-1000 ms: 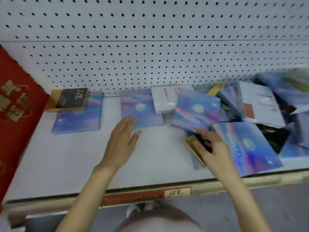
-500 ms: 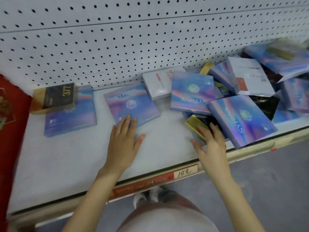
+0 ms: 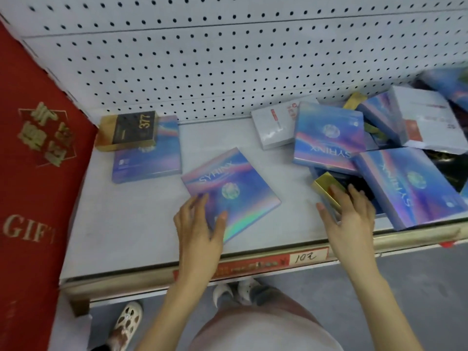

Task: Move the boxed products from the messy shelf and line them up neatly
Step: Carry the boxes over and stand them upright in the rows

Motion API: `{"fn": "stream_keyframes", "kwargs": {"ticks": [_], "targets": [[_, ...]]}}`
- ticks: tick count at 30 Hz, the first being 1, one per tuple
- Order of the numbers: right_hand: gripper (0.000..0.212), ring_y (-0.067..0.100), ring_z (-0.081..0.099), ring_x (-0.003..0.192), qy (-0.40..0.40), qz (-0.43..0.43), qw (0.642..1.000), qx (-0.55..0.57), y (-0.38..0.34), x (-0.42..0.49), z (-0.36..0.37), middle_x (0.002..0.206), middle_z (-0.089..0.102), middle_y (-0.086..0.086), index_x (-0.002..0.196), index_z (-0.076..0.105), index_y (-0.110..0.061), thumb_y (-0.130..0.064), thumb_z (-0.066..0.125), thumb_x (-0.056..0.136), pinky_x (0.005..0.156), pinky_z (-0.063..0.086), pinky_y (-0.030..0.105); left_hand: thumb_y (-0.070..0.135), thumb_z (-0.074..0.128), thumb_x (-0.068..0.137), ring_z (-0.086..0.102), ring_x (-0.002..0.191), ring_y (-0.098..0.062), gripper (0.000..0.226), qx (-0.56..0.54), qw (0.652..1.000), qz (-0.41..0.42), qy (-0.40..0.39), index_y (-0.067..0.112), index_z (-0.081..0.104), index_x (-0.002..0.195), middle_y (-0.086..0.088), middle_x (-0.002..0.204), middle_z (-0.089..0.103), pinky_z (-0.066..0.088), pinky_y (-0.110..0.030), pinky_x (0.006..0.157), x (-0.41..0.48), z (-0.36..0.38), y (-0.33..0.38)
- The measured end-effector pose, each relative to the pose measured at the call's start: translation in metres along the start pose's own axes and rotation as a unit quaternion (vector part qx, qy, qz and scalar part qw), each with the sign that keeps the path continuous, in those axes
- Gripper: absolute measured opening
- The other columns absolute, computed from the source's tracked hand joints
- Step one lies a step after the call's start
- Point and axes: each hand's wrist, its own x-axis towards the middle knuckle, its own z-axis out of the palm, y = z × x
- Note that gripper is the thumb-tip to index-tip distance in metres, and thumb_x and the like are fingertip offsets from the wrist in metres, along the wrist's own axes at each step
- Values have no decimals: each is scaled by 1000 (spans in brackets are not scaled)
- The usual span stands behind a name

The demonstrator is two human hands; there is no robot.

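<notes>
person's at the shelf (image 3: 114, 236), the one with the handwritten 102 price tag (image 3: 305, 257) on its front lip. straight back and a bit left from that tag there's a shiny blue syrinx box (image 3: 230, 191) lying crooked, one corner pointing at the front edge. the left hand (image 3: 200, 229) is laid on that near corner, fingers fairly straight and loosely spread along the edge, thumb on top, not really curled round it. just back and right of the tag the right hand (image 3: 349, 216) is spread out with its fingers resting on a small gold box (image 3: 326, 186) that pokes out from under the messy pile (image 3: 405, 153) of more blue and white boxes. far left of the tag, up against the pegboard wall (image 3: 202, 59), another blue box (image 3: 149, 158) lies flat with a black and gold 377 box (image 3: 129, 131) sitting on its back corner. a white box (image 3: 276, 127) sits at the back, behind the tag. further left than all that is a big red gift bag (image 3: 30, 148).
</notes>
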Motion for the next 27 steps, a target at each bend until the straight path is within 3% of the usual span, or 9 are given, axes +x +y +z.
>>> {"fn": "stream_keyframes", "kwargs": {"ticks": [4, 7, 10, 13, 16, 19, 21, 23, 27], "targets": [[52, 40, 30, 136, 0, -30, 999, -21, 7, -4, -3, 147, 40, 20, 137, 51, -14, -38, 52, 90, 111, 26, 50, 65, 53, 77, 24, 139, -32, 99, 18, 992, -123, -19, 0, 25, 146, -19, 151, 30, 14, -34, 116, 29, 9, 1], [50, 38, 32, 134, 3, -49, 998, -30, 13, -5, -5, 147, 41, 17, 138, 51, -16, -38, 48, 92, 109, 28, 48, 52, 62, 83, 8, 147, -25, 99, 56, 993, -107, -7, 2, 8, 150, -14, 159, 11, -1, -35, 118, 28, 22, 0], [46, 36, 36, 133, 5, -48, 999, -13, 17, -4, -8, 147, 42, 14, 137, 51, -16, -38, 49, 97, 109, 30, 47, 52, 62, 84, 7, 147, -21, 95, 30, 995, -99, 4, 8, 10, 151, -11, 159, 14, -7, -35, 117, 27, 25, -1], [49, 32, 35, 136, -5, -21, 1000, 19, 15, -4, -12, 148, 42, 11, 138, 50, -14, -35, 50, 93, 110, 29, 45, 63, 47, 76, 6, 147, -17, 98, 2, 996, -88, -13, 13, 12, 151, -8, 158, 18, -10, -33, 116, 27, 25, 0], [39, 31, 43, 129, 47, -31, 997, 57, -1, -13, -13, 139, 52, 10, 130, 57, -9, -29, 53, 97, 108, 32, 40, 71, 38, 69, 9, 147, -17, 103, -10, 997, -80, -18, 14, 16, 151, -6, 157, 22, -10, -32, 115, 27, 23, 0], [41, 28, 46, 122, -3, -58, 995, 79, -30, -30, -3, 130, 59, 7, 126, 60, -8, -35, 51, 96, 103, 29, 27, 56, 55, 82, 15, 145, -24, 88, -15, 996, -92, -6, 9, 23, 148, -11, 155, 27, -1, -38, 120, 24, 24, 0], [56, 22, 38, 129, -100, -22, 992, 79, -47, -38, 12, 137, 53, 3, 132, 55, -13, -52, 43, 94, 106, 28, 30, 41, 60, 89, 11, 147, -26, 80, -1, 994, -111, -5, 4, 21, 148, -15, 157, 20, 0, -37, 120, 20, 26, 2], [64, 21, 34, 131, -121, -25, 992, 35, -57, -41, 28, 142, 48, 3, 134, 52, -16, -62, 36, 92, 105, 29, 35, 37, 58, 91, 6, 147, -26, 77, 16, 992, -121, -13, 1, 21, 148, -16, 158, 14, -2, -35, 120, 17, 28, 3], [51, 24, 44, 124, -102, 28, 987, 122, -67, -36, 38, 131, 56, 6, 125, 58, -11, -46, 60, 89, 100, 35, 33, 29, 60, 91, 13, 145, -21, 69, -55, 990, -133, -11, 7, 26, 147, -11, 157, 19, 9, -31, 119, 13, 22, 9]]}}
